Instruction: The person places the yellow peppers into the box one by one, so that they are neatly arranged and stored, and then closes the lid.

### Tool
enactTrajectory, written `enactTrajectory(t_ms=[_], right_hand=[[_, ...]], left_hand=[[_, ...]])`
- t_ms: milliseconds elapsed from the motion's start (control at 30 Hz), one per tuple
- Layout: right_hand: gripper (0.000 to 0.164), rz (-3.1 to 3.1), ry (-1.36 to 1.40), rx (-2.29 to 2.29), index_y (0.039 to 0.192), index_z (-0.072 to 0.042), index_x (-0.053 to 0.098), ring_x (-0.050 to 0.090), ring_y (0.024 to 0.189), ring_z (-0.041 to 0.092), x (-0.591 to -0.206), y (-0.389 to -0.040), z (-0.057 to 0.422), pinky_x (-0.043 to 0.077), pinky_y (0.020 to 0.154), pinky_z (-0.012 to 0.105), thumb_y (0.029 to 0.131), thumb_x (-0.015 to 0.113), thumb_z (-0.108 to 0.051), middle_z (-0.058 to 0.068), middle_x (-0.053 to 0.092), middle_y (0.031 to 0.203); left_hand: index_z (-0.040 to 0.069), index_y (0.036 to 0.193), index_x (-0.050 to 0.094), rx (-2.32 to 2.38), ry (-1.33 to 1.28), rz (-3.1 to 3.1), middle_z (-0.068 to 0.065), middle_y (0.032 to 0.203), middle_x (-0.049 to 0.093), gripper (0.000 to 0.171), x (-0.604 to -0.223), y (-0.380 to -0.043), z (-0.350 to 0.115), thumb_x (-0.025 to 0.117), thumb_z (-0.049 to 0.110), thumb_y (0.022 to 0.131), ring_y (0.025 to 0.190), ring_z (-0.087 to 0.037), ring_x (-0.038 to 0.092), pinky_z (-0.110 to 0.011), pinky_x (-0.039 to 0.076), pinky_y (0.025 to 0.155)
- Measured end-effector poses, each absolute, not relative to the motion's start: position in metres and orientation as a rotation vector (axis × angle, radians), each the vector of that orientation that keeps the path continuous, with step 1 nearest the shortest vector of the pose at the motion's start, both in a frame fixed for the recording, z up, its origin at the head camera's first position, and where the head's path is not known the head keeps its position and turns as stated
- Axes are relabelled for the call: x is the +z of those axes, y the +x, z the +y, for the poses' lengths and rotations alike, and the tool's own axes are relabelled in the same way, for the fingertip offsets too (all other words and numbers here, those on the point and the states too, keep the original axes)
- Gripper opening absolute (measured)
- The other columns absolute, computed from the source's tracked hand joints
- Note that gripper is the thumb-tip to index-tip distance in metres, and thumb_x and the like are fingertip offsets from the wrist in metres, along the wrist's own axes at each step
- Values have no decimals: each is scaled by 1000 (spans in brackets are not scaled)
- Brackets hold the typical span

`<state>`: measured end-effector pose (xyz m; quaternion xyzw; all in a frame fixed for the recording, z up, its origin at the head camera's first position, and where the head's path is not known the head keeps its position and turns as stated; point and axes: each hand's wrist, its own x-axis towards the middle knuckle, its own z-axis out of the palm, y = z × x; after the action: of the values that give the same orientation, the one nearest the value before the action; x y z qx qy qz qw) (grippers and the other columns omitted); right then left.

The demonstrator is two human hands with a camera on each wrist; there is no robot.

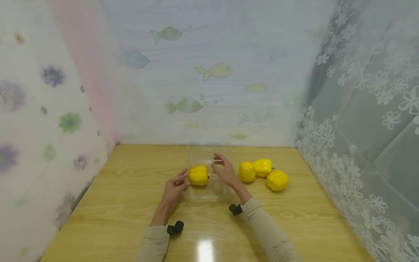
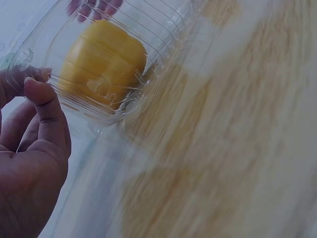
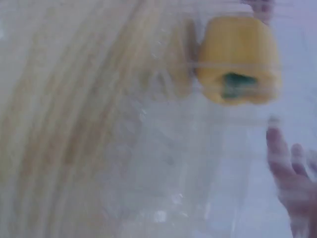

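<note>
Left-wrist view, clearer than the head's, shows left fingers [image 2: 48, 106] pinching a clear box [image 2: 161, 29]. Inside, at left, a pepper [image 1: 198, 175] lies sideways, stem and long axis pointing right. Right fingers [image 3: 277, 151], loosely parted, hold nothing. Head view alone shows three peppers [image 1: 262, 167] on the bench [image 1: 114, 207] at right.

I have a table [image 1: 131, 189] in front of me, its top pale yellow-brown with wood grain and a bright white glare [image 1: 205, 251] on the side nearest me. A clear box [image 1: 209, 197] sits toward the far edge, about midway across, the grain showing through it. To its right I see the left pepper [image 1: 247, 172], overlapping the middle pepper [image 1: 262, 167] in my view; the right pepper [image 1: 277, 181] lies just beside that one, nearer me. All three are yellow.
</note>
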<state>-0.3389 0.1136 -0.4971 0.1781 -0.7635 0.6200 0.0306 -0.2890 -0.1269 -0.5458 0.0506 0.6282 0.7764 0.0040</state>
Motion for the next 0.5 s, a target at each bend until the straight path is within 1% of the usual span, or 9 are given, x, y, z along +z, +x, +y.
enactTrajectory(t_ms=[67,100,133,233,333,367,467,500], right_hand=[[51,-2325,557,1928,151,0,43,51,128,43,-494,-338,118,55,92,57,103,58,-8,27,46,143],[51,-2311,565,1939,151,2,42,51,127,44,-491,-338,120,54,92,59,103,58,-6,28,46,142],[51,-2306,572,1928,150,4,42,52,126,45,-485,-335,123,56,92,56,103,58,-4,29,46,141],[49,-2265,593,1898,148,7,43,53,121,47,-474,-329,130,57,89,53,102,57,-1,31,49,138],[44,-2232,588,1838,143,10,49,56,115,47,-461,-321,138,60,85,36,101,58,2,32,55,130],[42,-2210,577,1834,141,10,52,57,114,47,-461,-320,140,59,86,34,100,58,2,33,57,128],[33,-2169,522,1800,131,12,60,60,109,44,-456,-316,148,54,83,18,99,59,4,34,62,120],[30,-2156,499,1786,128,12,62,62,107,43,-456,-316,150,53,82,16,99,60,4,34,63,117]], left_hand=[[-10,134,61,2432,148,1971,-6,157,47,41,-546,-288,-127,65,-10,93,89,-10,54,-16,47,67],[-10,134,61,2435,143,1969,-6,156,48,41,-547,-288,-127,66,-10,93,89,-10,54,-16,47,67],[-10,134,61,2439,142,1966,-6,156,48,41,-547,-288,-127,66,-10,93,89,-10,54,-17,47,67],[-9,134,61,2444,144,1958,-5,156,48,41,-547,-288,-126,66,-9,93,90,-9,55,-17,47,67],[-9,134,60,2444,152,1962,-6,156,48,41,-547,-289,-127,65,-9,93,90,-9,55,-17,47,67],[-9,135,60,2438,155,1967,-6,157,47,41,-547,-288,-127,65,-9,93,90,-9,55,-17,47,68],[-9,135,60,2426,155,1981,-6,157,47,42,-547,-288,-127,65,-9,94,91,-9,54,-16,47,68],[-9,135,60,2424,154,1982,-6,157,47,42,-547,-288,-127,65,-9,94,91,-9,54,-16,47,68]])
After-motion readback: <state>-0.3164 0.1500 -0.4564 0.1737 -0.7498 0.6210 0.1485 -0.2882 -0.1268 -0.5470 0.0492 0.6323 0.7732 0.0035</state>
